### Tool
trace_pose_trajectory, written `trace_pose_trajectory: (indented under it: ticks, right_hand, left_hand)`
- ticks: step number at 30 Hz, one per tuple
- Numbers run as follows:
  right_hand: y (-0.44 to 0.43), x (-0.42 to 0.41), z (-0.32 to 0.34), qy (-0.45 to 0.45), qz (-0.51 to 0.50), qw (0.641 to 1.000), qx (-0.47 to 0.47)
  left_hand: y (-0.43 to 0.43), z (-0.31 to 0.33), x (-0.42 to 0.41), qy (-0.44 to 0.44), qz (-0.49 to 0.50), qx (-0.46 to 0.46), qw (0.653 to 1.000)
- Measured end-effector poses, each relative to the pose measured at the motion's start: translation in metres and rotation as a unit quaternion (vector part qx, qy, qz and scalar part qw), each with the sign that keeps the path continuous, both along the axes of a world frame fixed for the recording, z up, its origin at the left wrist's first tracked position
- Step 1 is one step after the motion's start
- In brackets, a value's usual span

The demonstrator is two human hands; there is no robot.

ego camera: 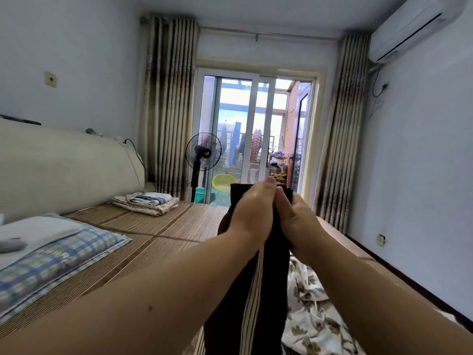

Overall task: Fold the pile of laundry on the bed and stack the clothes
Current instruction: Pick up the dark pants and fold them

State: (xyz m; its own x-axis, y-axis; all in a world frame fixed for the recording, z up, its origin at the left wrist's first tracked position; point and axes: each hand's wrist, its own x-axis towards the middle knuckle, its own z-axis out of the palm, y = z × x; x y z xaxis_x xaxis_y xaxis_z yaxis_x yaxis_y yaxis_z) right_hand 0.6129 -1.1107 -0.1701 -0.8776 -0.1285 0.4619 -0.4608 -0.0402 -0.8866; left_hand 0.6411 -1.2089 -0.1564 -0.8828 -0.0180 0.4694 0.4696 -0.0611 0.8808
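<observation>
A dark brown garment (pixel 273 265) with a cream striped band hangs in front of me above the bed. My left hand (pixel 249 212) and my right hand (pixel 294 221) are side by side, both pinching its top edge, knuckles touching. The cloth falls straight down between my forearms, and its lower end is out of view. Under it on the right lies a white garment with a brown leaf print (pixel 307 311), crumpled on the bed. A stack of folded clothes (pixel 147 202) sits at the far end of the bed near the headboard.
The bed is covered by a brown striped mat (pixel 163 226). A plaid pillow with a white towel (pixel 53 252) lies at the left. A standing fan (pixel 203 155) and plastic basins stand by the glass balcony door. The wall runs close on the right.
</observation>
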Motion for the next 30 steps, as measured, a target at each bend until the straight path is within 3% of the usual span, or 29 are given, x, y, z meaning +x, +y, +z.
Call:
trace_pose_trajectory:
  ticks: [5,7,9,11,14,16,18,20,25,30]
  right_hand:
    - [0.013,0.004,-0.001,-0.037,0.001,0.998,-0.054]
    - [0.019,0.007,0.001,-0.06,-0.006,0.996,-0.062]
    - [0.026,0.008,0.005,-0.068,-0.031,0.996,-0.051]
    - [0.032,0.01,0.01,-0.07,-0.037,0.996,-0.048]
    - [0.04,0.013,0.02,-0.066,-0.006,0.997,-0.051]
    - [0.045,0.013,0.023,-0.053,0.024,0.997,-0.04]
    - [0.05,0.01,0.024,-0.048,0.039,0.998,0.003]
    - [0.054,0.005,0.022,-0.054,0.026,0.995,0.079]
    - [0.053,-0.02,0.011,-0.065,-0.036,0.971,0.226]
    - [0.032,-0.049,0.006,-0.01,-0.149,0.962,0.227]
  left_hand:
    - [-0.018,-0.001,0.002,0.027,-0.095,-0.1,0.99]
    - [-0.034,-0.005,-0.007,0.114,0.022,-0.176,0.978]
    - [-0.053,-0.017,-0.015,0.172,0.197,-0.18,0.948]
    - [-0.071,-0.028,-0.023,0.131,0.238,-0.163,0.949]
    - [-0.092,-0.037,-0.032,-0.068,0.04,-0.156,0.985]
    - [-0.099,-0.041,-0.03,-0.165,-0.13,-0.132,0.969]
    - [-0.104,-0.045,-0.032,-0.192,-0.213,-0.127,0.95]
    - [-0.108,-0.05,-0.041,-0.199,-0.223,-0.126,0.946]
    - [-0.113,-0.051,-0.057,-0.223,-0.093,-0.186,0.952]
    - [-0.102,-0.034,-0.08,-0.178,0.054,-0.233,0.955]
